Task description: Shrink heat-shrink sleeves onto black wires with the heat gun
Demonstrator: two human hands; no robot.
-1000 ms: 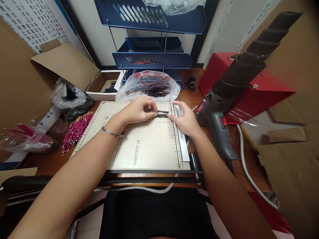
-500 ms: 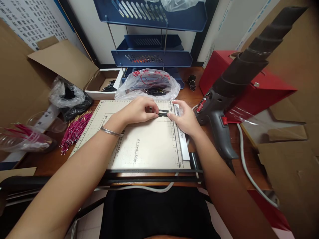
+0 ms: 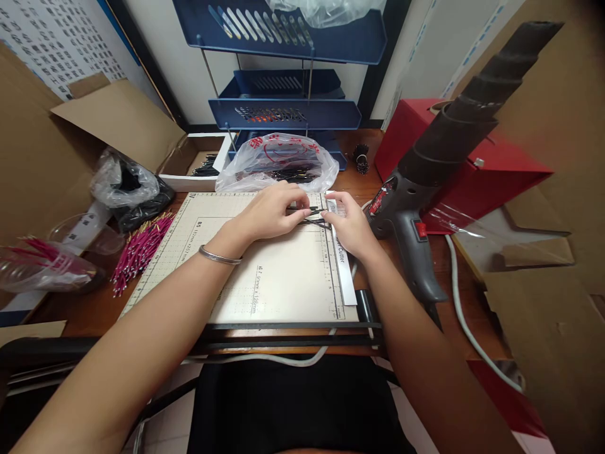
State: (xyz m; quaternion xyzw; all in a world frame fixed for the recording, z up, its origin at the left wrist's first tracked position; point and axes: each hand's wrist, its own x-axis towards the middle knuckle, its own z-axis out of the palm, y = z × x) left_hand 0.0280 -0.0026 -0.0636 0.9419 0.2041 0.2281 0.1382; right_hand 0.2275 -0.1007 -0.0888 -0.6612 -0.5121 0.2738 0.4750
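Note:
Several short, thin black wires (image 3: 316,221) lie over the right part of a cream paper cutter board (image 3: 283,277) with printed size grids. My left hand (image 3: 276,213), a metal bangle on its wrist, pinches some of these wires between thumb and fingertips. At their right ends, the thumb and fingers of my right hand (image 3: 352,226) close on the wires beside the board's white ruler strip (image 3: 347,284). Some wires cross at an angle between the two hands.
A clear bag (image 3: 278,161) of dark wires sits behind the board, before a blue rack (image 3: 283,113). Pink wires (image 3: 142,252) are piled left, near a plastic cup (image 3: 47,265). A heat gun (image 3: 411,208) stands right, by a red box (image 3: 501,164).
My left hand has slid slightly right, closer to my right hand. The wires were a neat parallel bundle and now fan apart and cross. The view has shifted a little.

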